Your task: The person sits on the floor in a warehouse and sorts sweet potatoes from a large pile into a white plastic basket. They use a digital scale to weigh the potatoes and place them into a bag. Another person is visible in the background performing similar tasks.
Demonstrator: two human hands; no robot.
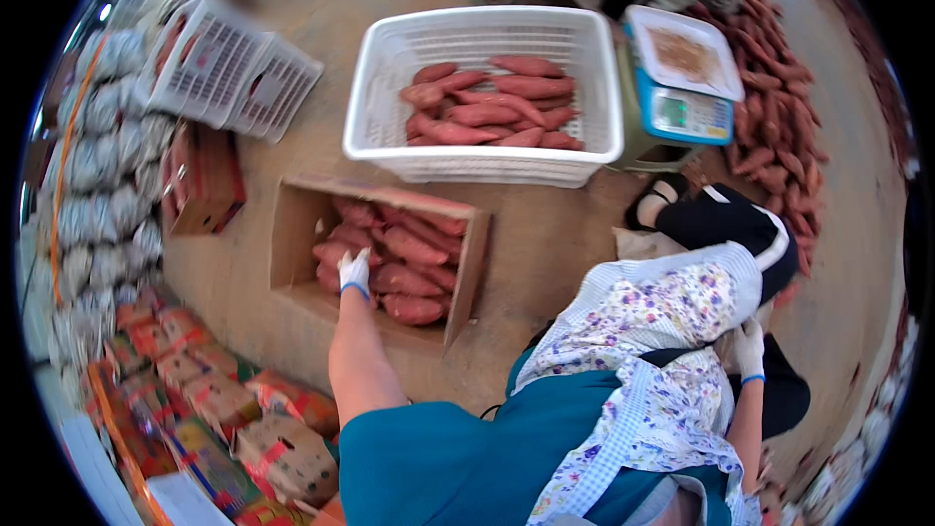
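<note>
Over to my left are stacked bags (107,156), with printed cartons (282,453) nearer the person. Next come a slatted crate (224,88) and a red box (214,185) on the floor (536,234). Then there's the open box (295,239), with sweet potatoes (414,245) lying close together inside it. The gloved left hand (355,271) is over their left side, fingers stretched forward; from here I can't tell whether it grips one or merely touches. I'd say it does best to take one at a time round its thick middle, lay it snug along its neighbours, and set it down rather than drop it, as the skins look easy to scrape. Farther off, the white tub (487,169) holds more sweet potatoes, bunched off its left end. Just beside it is a blue scale (716,122), its tray (682,54) strewn with brown crumbs. The gloved right hand (749,349) is by the flowered apron (662,297), fingers partly hidden, so I can't tell if it holds anything; it might serve better steadying the box. Past it, a long heap (779,107) of sweet potatoes lines the floor.
</note>
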